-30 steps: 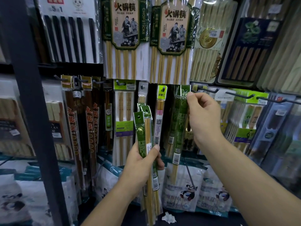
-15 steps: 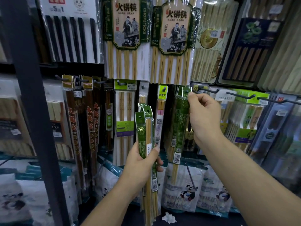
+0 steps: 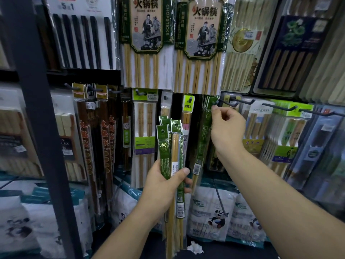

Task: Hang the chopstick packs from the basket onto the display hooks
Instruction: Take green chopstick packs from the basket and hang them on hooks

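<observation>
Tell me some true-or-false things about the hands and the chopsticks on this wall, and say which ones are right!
1. The left hand holds a bunch of green chopstick packs. True.
2. The right hand hangs down, holding nothing. False: it is up, pinching the top of a hanging green pack.
3. The sticks in the held packs are black. False: they are pale wood.
4. Black chopsticks hang at the upper left. True.
</observation>
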A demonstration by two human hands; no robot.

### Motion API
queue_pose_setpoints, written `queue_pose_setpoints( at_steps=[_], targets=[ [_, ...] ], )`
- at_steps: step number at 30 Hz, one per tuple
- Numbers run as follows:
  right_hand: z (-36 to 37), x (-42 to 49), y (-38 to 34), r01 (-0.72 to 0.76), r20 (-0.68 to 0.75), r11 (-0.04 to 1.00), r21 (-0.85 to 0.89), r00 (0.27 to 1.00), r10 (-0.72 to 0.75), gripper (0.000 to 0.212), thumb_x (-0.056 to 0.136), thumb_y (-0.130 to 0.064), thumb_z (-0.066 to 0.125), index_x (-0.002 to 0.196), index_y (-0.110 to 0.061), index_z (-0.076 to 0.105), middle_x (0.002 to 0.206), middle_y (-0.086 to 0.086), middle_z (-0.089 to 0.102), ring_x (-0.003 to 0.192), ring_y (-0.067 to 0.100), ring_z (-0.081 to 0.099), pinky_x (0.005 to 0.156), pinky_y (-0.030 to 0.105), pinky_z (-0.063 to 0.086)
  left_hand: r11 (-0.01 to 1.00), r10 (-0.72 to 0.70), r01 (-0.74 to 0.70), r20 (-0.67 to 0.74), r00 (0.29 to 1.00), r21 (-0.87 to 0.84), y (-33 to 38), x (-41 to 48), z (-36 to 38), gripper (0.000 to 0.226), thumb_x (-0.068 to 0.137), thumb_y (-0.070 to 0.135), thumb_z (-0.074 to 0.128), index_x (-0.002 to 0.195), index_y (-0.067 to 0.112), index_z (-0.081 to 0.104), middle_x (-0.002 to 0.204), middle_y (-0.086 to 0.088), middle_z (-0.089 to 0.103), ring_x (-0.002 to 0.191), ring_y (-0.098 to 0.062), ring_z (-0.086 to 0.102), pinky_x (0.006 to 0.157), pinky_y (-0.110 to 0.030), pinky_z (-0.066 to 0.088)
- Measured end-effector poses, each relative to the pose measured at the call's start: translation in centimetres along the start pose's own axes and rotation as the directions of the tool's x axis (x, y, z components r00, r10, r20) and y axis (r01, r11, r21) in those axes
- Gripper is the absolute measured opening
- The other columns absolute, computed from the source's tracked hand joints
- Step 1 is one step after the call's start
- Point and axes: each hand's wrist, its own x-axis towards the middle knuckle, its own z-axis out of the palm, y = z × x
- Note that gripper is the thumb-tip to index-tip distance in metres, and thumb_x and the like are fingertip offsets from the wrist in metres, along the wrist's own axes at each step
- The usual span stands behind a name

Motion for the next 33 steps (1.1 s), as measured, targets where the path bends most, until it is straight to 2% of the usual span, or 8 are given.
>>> queue_pose_setpoints(
  at_steps=[6, 9, 14, 17, 22, 25, 29, 33],
  targets=[
    [0.6, 0.1, 0.7, -0.058, -0.063, 0.998, 0.024, 0.996, 0.059, 0.022, 0.1, -0.037, 0.061, 0.084, -0.023, 0.063, 0.071, -0.008, 0.057, 0.065, 0.005, 0.054, 0.064, 0.022, 0.043, 1.0, -0.012, 0.012, -0.006, 1.0, 0.016, 0.4, -0.2, 0.0, 0.026, 0.091, 0.01, 0.076, 0.113, 0.013, 0.062, 0.088, -0.005, 0.077, 0.077, -0.022, 0.076, 0.063, -0.035, 0.062],
    [0.1, -1.7, 0.5, -0.069, -0.069, 0.996, 0.062, 0.995, 0.073, 0.014, 0.097, -0.032, 0.066, 0.089, -0.023, 0.059, 0.079, -0.008, 0.056, 0.064, -0.005, 0.054, 0.061, 0.011, 0.04, 1.0, -0.024, 0.024, 0.007, 1.0, 0.01, 0.6, -0.2, -0.1, 0.025, 0.09, 0.011, 0.076, 0.112, 0.011, 0.063, 0.089, -0.004, 0.078, 0.078, -0.022, 0.076, 0.063, -0.035, 0.062],
    [-1.0, -5.7, -0.1, -0.046, 0.301, 0.998, 0.039, 0.953, 0.033, 0.014, 0.095, -0.035, 0.068, 0.082, -0.028, 0.07, 0.081, -0.006, 0.07, 0.073, -0.001, 0.063, 0.065, 0.012, 0.05, 0.999, -0.041, 0.041, 0.006, 0.999, -0.016, 0.7, -0.2, 0.2, 0.025, 0.089, 0.01, 0.077, 0.111, 0.01, 0.064, 0.088, -0.004, 0.078, 0.078, -0.023, 0.077, 0.063, -0.034, 0.062],
    [-1.3, -6.4, -0.5, -0.015, 0.387, 1.0, 0.011, 0.922, 0.01, 0.017, 0.096, -0.028, 0.068, 0.079, -0.028, 0.073, 0.08, -0.004, 0.071, 0.07, 0.001, 0.062, 0.067, 0.017, 0.054, 0.999, -0.034, 0.034, 0.007, 0.999, -0.016, 0.7, -0.3, 0.3, 0.025, 0.088, 0.01, 0.077, 0.11, 0.011, 0.065, 0.088, -0.004, 0.078, 0.077, -0.023, 0.077, 0.063, -0.033, 0.062],
    [-1.6, -5.9, -0.5, -0.054, 0.343, 0.999, -0.003, 0.938, 0.051, 0.019, 0.096, -0.024, 0.067, 0.078, -0.028, 0.072, 0.067, -0.01, 0.067, 0.064, -0.001, 0.059, 0.059, 0.014, 0.049, 0.999, -0.026, 0.027, 0.021, 0.999, -0.036, 0.6, -0.5, 0.5, 0.025, 0.089, 0.014, 0.075, 0.112, 0.011, 0.064, 0.096, -0.005, 0.079, 0.086, -0.025, 0.078, 0.067, -0.031, 0.063],
    [-2.0, -5.2, -0.9, -0.07, 0.27, 0.997, 0.042, 0.961, 0.056, 0.018, 0.098, -0.022, 0.064, 0.081, -0.024, 0.07, 0.059, -0.014, 0.059, 0.056, -0.001, 0.052, 0.052, 0.012, 0.044, 1.0, 0.002, -0.002, -0.015, 1.0, 0.031, 0.5, -0.4, 0.4, 0.017, 0.093, 0.015, 0.073, 0.109, 0.013, 0.066, 0.098, 0.0, 0.08, 0.091, -0.016, 0.077, 0.07, -0.02, 0.06],
    [-2.6, -3.5, -2.2, -0.039, 0.158, 0.99, 0.136, 0.987, 0.018, 0.019, 0.099, -0.023, 0.065, 0.08, -0.021, 0.069, 0.059, -0.012, 0.055, 0.057, 0.003, 0.049, 0.052, 0.013, 0.044, 1.0, 0.012, -0.012, -0.015, 1.0, -0.004, 0.4, -0.2, 0.3, 0.016, 0.097, 0.01, 0.066, 0.109, 0.0, 0.063, 0.094, -0.01, 0.078, 0.088, -0.02, 0.077, 0.07, -0.026, 0.062],
    [-2.7, -2.3, -3.0, -0.008, 0.097, 0.983, 0.185, 0.995, -0.01, 0.022, 0.099, -0.025, 0.065, 0.078, -0.02, 0.068, 0.062, -0.004, 0.053, 0.061, 0.009, 0.048, 0.057, 0.014, 0.045, 0.999, 0.004, -0.003, -0.02, 1.0, 0.045, 0.1, -0.2, -0.1, 0.014, 0.098, 0.019, 0.066, 0.107, 0.009, 0.064, 0.086, -0.006, 0.077, 0.079, -0.021, 0.075, 0.075, -0.036, 0.064]
  ],
)
